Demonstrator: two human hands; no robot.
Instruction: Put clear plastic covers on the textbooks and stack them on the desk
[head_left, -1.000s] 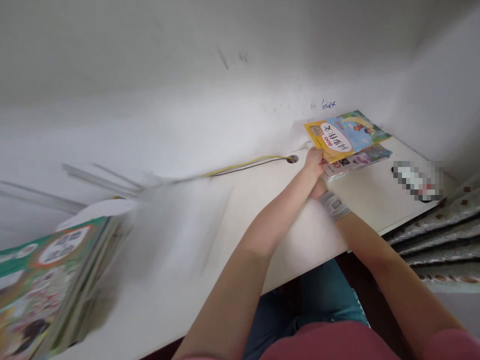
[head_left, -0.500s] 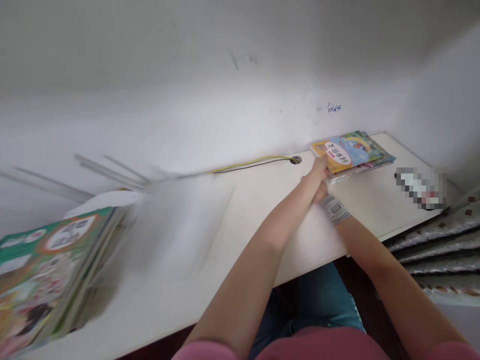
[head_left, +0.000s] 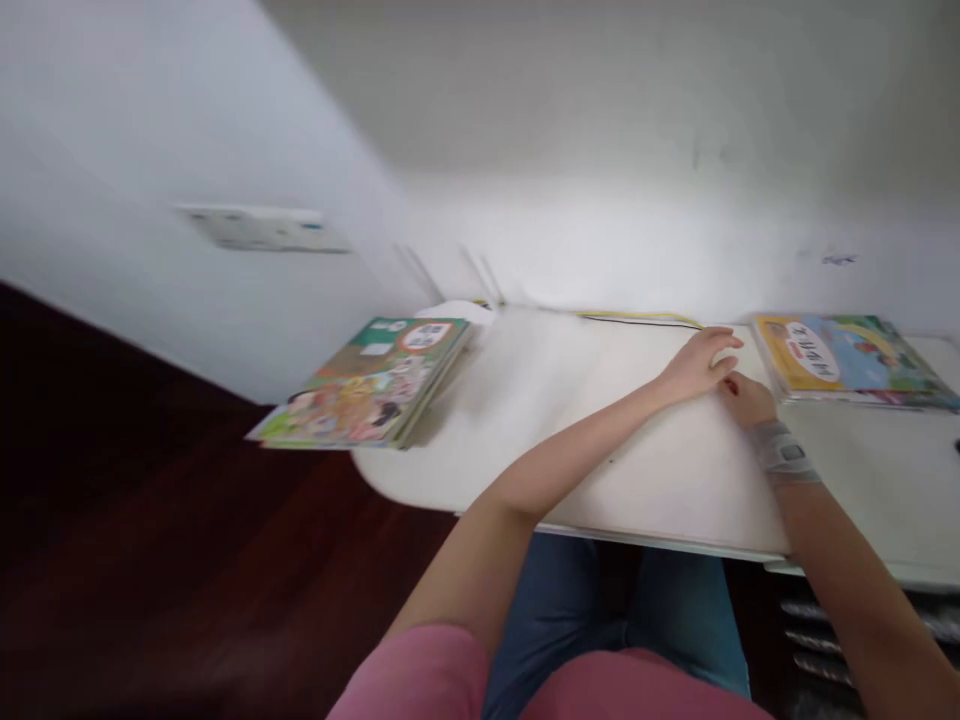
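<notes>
Pulled back to leave the books [head_left: 847, 358] lying alone, left hand [head_left: 701, 365] and right hand [head_left: 746, 398] rest empty on the desk [head_left: 570, 380], fingers [head_left: 721, 342] loosely open.

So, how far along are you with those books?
One stack of picture-covered books already looks finished, lying neatly at the left end of the white desk. Nothing is in hand: the left hand and right hand rest empty on the desk. The yellow-covered book stack beside the right hand looks left.
</notes>
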